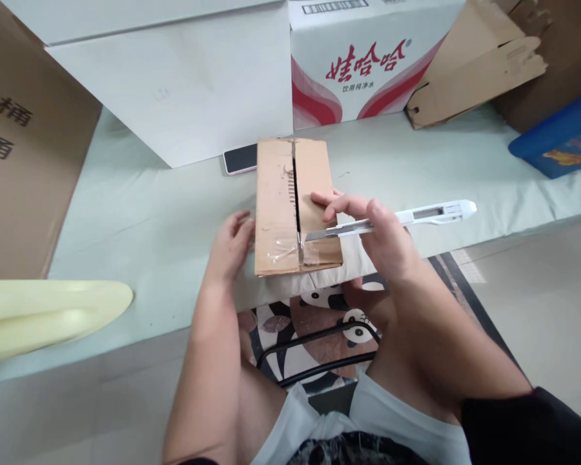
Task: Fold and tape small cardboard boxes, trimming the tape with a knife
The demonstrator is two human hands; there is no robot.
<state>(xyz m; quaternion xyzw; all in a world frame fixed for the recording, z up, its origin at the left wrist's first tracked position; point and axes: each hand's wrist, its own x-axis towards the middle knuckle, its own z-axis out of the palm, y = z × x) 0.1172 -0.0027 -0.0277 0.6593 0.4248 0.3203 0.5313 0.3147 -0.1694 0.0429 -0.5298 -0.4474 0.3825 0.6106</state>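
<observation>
A small brown cardboard box [275,200] lies at the table's front edge, with a dark slit along its top seam and clear tape near the front end. My right hand [385,236] is closed round a white utility knife [433,213]. Its blade is out and reaches over the box's front right part, the tip close to the seam. Fingers of that hand rest on the right flap. Beside the box's left side is my left hand [230,245], its fingers loosely bent and apart; whether they touch the cardboard I cannot tell.
Behind the box lies a phone [244,159] before a large white box [188,90]. A red-and-white carton [363,71], folded cardboard [474,77] and a blue container [559,142] stand back right. At left are a large brown carton [24,174] and a pale yellow object [53,313].
</observation>
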